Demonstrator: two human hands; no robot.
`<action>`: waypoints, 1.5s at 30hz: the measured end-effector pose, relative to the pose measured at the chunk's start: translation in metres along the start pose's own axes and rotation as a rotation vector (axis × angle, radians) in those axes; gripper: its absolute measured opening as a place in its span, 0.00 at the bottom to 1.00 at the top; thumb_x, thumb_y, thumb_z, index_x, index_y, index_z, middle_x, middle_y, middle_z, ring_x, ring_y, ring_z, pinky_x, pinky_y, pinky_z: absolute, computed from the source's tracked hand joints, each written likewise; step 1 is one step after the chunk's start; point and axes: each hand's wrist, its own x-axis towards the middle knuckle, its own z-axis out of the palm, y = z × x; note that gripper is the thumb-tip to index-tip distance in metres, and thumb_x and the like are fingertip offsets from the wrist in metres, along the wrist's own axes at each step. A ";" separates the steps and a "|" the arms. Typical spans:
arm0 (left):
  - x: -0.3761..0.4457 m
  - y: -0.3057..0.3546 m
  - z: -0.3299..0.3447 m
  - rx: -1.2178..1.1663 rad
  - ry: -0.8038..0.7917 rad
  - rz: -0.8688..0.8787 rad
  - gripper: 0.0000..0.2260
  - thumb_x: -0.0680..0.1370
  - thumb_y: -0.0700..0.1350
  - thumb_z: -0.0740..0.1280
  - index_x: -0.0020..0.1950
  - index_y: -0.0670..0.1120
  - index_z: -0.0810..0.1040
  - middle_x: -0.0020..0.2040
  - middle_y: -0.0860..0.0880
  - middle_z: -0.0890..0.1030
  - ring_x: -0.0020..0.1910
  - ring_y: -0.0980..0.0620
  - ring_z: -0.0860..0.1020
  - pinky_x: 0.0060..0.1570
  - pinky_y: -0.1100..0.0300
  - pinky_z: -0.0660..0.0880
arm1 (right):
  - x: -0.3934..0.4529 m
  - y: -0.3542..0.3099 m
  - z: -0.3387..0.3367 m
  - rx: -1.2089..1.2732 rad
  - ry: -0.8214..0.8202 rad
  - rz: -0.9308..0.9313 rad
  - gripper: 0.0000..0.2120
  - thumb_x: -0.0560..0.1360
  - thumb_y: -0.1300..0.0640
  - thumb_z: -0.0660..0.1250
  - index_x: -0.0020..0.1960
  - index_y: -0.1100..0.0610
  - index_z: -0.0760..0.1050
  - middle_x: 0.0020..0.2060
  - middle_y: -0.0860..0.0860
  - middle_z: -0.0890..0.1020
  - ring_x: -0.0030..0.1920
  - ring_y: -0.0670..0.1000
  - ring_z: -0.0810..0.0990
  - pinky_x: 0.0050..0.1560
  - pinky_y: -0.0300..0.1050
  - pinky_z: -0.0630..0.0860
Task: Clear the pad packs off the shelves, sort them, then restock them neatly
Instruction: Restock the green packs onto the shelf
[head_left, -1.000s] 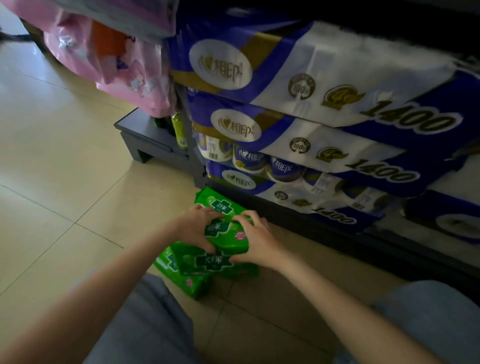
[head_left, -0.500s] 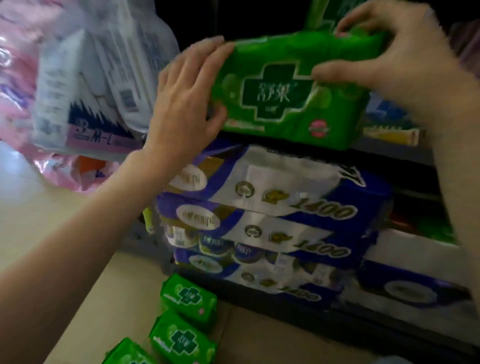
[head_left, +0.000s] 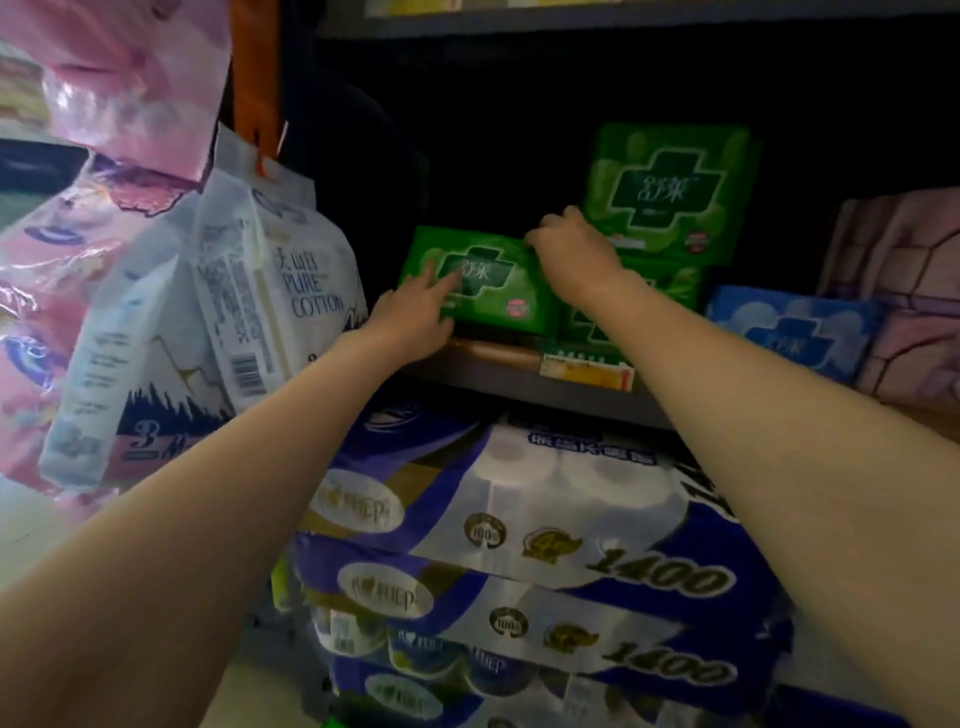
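Observation:
A green pad pack (head_left: 498, 291) stands on the grey shelf (head_left: 493, 371), leaning back. My left hand (head_left: 415, 317) touches its front left with straight fingers. My right hand (head_left: 574, 254) holds its top right edge with curled fingers. Behind and to the right, a larger green pack (head_left: 670, 192) stands upright on another green pack (head_left: 670, 288) that my right arm partly hides. A blue pad pack (head_left: 795, 327) lies further right on the same shelf.
Stacked purple-and-white toilet paper packs (head_left: 519, 545) fill the space under the shelf. White cotton packs (head_left: 249, 296) and pink bags (head_left: 78, 208) hang at the left. Pink packs (head_left: 914, 291) stand at the shelf's right end. A yellow price label (head_left: 587, 366) sits on the shelf edge.
Both hands lifted a green pack from the pile on the floor up to the shelf and have set it down beside the other green packs. My view rose from floor to shelf.

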 end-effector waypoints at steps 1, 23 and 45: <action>0.006 0.001 0.001 0.028 -0.037 -0.028 0.27 0.82 0.47 0.56 0.77 0.51 0.47 0.78 0.44 0.46 0.76 0.43 0.50 0.73 0.47 0.51 | 0.001 0.001 -0.001 -0.063 -0.019 -0.032 0.18 0.78 0.68 0.57 0.67 0.61 0.69 0.61 0.60 0.74 0.63 0.60 0.67 0.56 0.53 0.68; -0.219 -0.008 0.122 -0.190 0.510 0.356 0.12 0.73 0.39 0.61 0.55 0.43 0.76 0.53 0.45 0.77 0.52 0.48 0.72 0.52 0.57 0.63 | -0.210 -0.058 0.046 0.438 0.267 -0.186 0.10 0.75 0.63 0.63 0.55 0.63 0.76 0.55 0.63 0.76 0.58 0.61 0.72 0.59 0.55 0.66; -0.427 -0.096 0.320 0.191 -1.468 -0.179 0.39 0.74 0.44 0.70 0.77 0.54 0.49 0.77 0.42 0.51 0.72 0.41 0.62 0.65 0.48 0.68 | -0.454 -0.324 0.258 0.387 -1.370 -0.177 0.36 0.75 0.49 0.67 0.76 0.49 0.50 0.75 0.64 0.44 0.74 0.65 0.46 0.72 0.60 0.49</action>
